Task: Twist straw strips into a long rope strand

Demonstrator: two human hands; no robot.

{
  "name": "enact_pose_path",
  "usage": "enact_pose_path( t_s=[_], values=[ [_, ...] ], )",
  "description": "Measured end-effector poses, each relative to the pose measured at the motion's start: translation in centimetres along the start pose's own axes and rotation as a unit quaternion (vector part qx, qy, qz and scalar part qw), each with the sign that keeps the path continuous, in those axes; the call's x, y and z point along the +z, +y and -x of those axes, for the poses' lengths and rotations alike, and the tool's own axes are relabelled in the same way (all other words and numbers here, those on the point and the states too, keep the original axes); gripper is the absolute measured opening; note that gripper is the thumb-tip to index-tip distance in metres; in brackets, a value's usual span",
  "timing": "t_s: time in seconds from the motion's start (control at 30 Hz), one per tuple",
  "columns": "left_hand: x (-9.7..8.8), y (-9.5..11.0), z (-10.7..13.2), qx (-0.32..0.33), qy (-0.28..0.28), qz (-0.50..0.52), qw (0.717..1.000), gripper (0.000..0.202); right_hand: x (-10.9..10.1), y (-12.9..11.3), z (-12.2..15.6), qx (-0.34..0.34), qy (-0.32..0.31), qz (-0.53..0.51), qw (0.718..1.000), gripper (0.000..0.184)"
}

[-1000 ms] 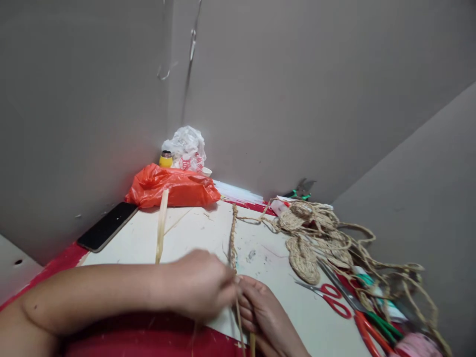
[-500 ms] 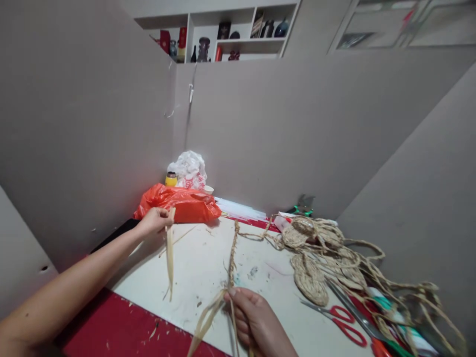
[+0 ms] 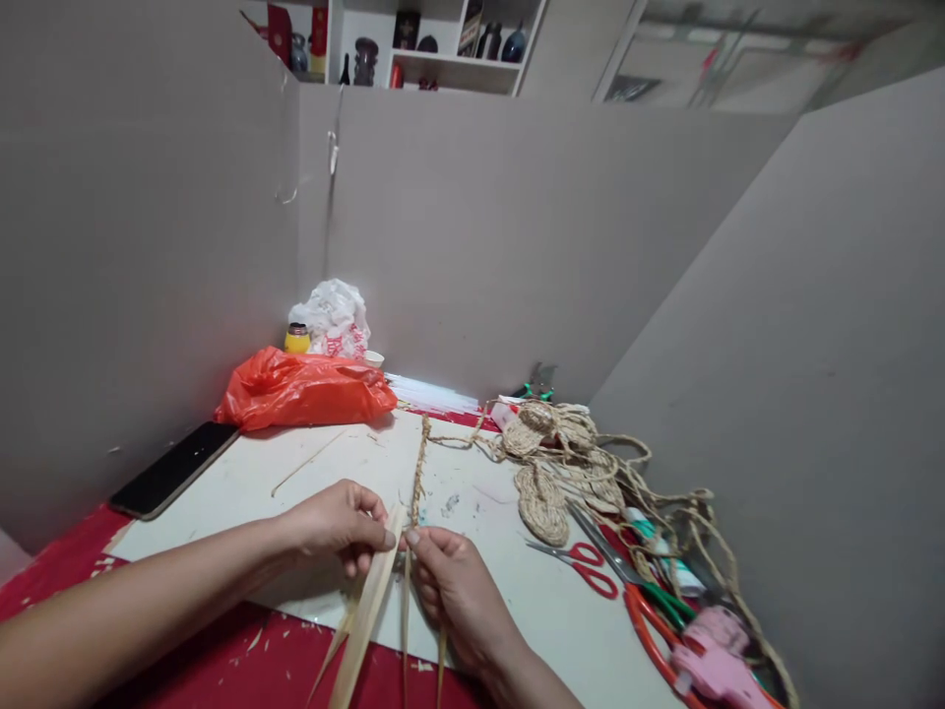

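Observation:
A thin braided straw rope (image 3: 420, 463) runs across the white board (image 3: 221, 483) toward me. My right hand (image 3: 450, 586) pinches its near end, with loose straw strips hanging down below the fingers. My left hand (image 3: 336, 522) pinches a wide flat straw strip (image 3: 365, 615) and holds its top against the braid end, right beside my right thumb. The strip slants down to the table's front edge.
A black phone (image 3: 173, 470) lies at the left edge. An orange plastic bag (image 3: 302, 387), a white bag and a yellow jar sit in the far corner. Woven straw coils (image 3: 542, 502), red scissors (image 3: 583, 566) and a pink tool (image 3: 713, 670) lie right. Grey partitions enclose the table.
My left hand picked up the straw strip near the orange bag and has brought it back to the braid end held by my right hand. The camera view shifted right.

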State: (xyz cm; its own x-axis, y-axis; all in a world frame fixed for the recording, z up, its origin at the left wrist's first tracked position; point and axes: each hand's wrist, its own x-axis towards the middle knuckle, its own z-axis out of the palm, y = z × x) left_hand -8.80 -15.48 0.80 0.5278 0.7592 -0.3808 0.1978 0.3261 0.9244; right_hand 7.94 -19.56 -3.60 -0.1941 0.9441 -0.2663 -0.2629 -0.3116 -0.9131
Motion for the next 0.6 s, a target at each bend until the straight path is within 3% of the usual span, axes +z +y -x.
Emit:
enact_pose_path(
  t_s=[0.17,0.37,0.6],
  values=[
    [0.1,-0.1,-0.7,0.014,0.028,-0.022,0.999,0.016,0.0,0.0,0.1,-0.02,-0.002,0.021,1.0,0.041],
    [0.7,-0.7,-1.7,0.001,0.03,-0.047,0.998,0.015,0.1,-0.4,0.3,-0.025,0.007,0.043,0.999,0.04],
    [0.7,-1.7,-1.8,0.034,0.014,-0.049,0.998,0.01,0.0,-0.8,0.4,-0.013,0.021,0.081,0.996,0.037]
  ],
)
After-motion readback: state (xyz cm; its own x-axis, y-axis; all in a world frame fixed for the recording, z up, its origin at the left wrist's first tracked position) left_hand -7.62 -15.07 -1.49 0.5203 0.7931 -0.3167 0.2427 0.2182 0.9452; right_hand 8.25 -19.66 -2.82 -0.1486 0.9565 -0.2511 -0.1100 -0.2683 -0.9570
